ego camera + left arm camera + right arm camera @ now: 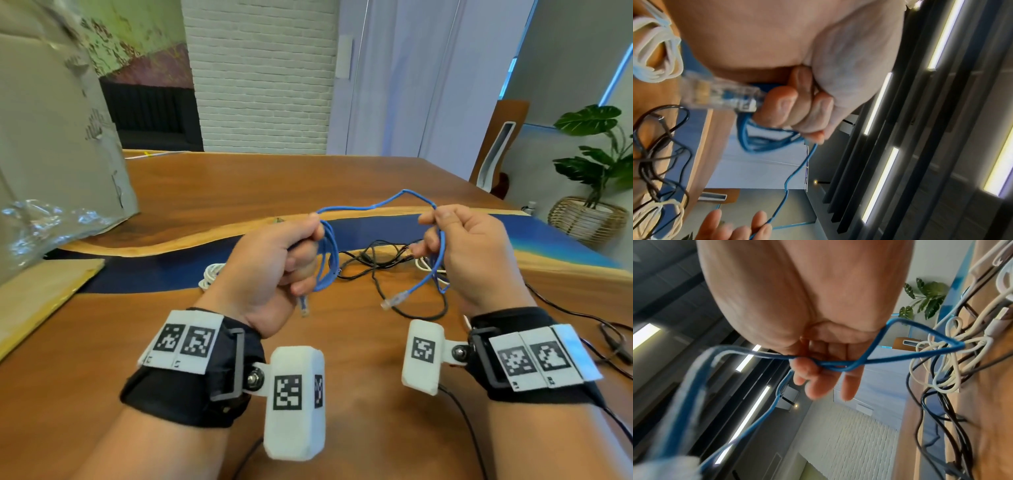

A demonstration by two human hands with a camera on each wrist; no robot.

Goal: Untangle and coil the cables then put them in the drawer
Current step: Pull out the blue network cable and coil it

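Both hands hold a blue network cable (375,206) above the wooden table (239,185). My left hand (301,260) grips several coiled loops of it (766,143), and a clear plug (723,95) sticks out below the fist. My right hand (432,230) pinches the cable between thumb and fingers (813,369), about a hand's width from the left. The free tail hangs from the right hand and ends in a second clear plug (390,302). A tangle of black cables (376,262) and white cables (941,363) lies on the table under the hands. No drawer is in view.
A white cable bundle (209,274) lies left of the tangle. A large cardboard box (51,137) with crumpled plastic film (41,226) stands at the left, and a flat cardboard piece (37,291) lies before it. More black leads (609,339) trail at the right edge.
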